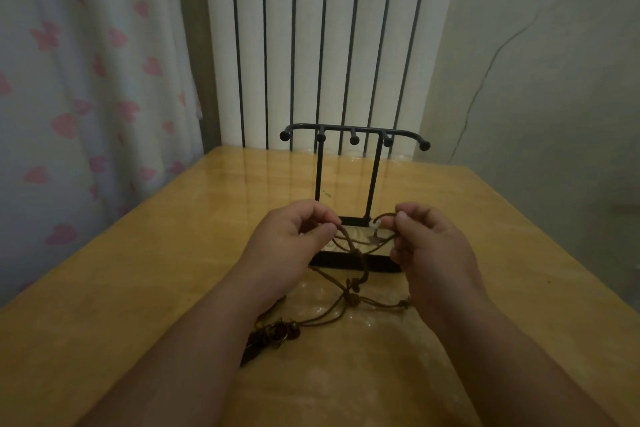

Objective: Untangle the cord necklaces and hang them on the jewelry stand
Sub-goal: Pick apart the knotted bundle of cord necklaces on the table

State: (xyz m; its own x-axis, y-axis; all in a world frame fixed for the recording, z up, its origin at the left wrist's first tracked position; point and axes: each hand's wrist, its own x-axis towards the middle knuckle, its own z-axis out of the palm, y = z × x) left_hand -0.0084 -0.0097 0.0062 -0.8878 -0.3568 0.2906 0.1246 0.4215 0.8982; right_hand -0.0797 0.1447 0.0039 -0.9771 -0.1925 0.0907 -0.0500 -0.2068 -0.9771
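Brown cord necklaces [349, 282] hang tangled between my hands, just in front of the black jewelry stand [375, 180]. My left hand [294, 236] pinches cord at thumb and forefinger. My right hand [429, 239] pinches another stretch of cord beside a small pale pendant [375, 224]. The strands cross and knot below, trailing down to the table. A cluster of dark beads and a dark pendant [273, 333] lies on the table by my left forearm. The stand's hooks [354, 140] carry nothing.
The stand's flat black base [381, 263] sits mid-table on the glossy wooden table [138, 270]. A white radiator [329, 45] stands behind the far edge, a flowered curtain [86, 80] to the left, a wall to the right.
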